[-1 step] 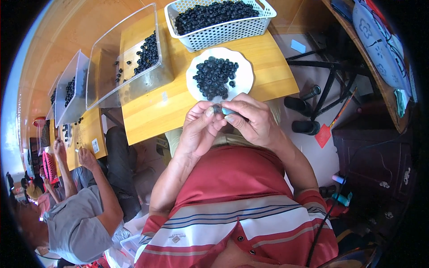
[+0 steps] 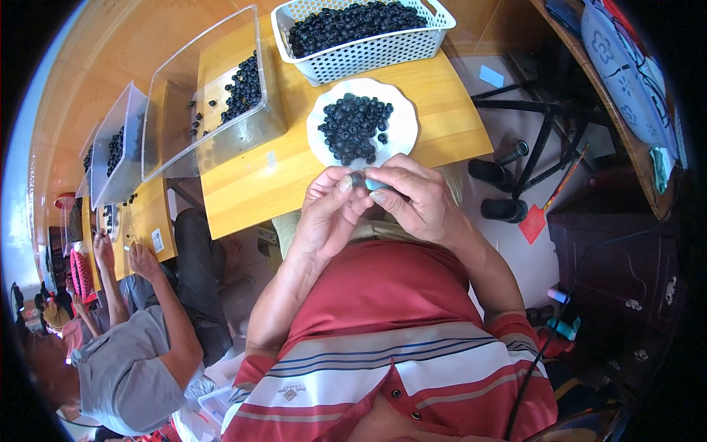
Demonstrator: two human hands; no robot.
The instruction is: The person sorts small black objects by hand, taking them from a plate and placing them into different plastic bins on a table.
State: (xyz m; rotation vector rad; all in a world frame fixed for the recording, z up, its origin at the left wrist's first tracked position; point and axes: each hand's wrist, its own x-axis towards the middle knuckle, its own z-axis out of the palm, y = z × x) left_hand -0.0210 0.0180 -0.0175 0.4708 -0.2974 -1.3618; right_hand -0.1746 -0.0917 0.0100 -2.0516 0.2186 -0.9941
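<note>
My left hand (image 2: pixel 324 214) pinches a blueberry (image 2: pixel 358 179) between thumb and fingertips, just in front of the table edge. A small light-blue tool (image 2: pixel 373 184) sits in the pinched fingers of my right hand (image 2: pixel 417 200), its end close against the berry. Most of that tool is hidden by the fingers, so its kind does not show. Right beyond both hands lies a white scalloped plate (image 2: pixel 404 140) bearing a heap of dark blueberries (image 2: pixel 352 121).
A white perforated basket (image 2: pixel 368 62) full of blueberries stands at the table's far side. Left of the plate is a clear plastic bin (image 2: pixel 254 132) with more berries. Another person (image 2: pixel 136 361) works at a second table (image 2: pixel 155 214) on the left. A dark cabinet (image 2: pixel 604 272) stands right.
My hands, the berry and the tool look almost the same. At the left, one of the other person's hands has shifted slightly.
</note>
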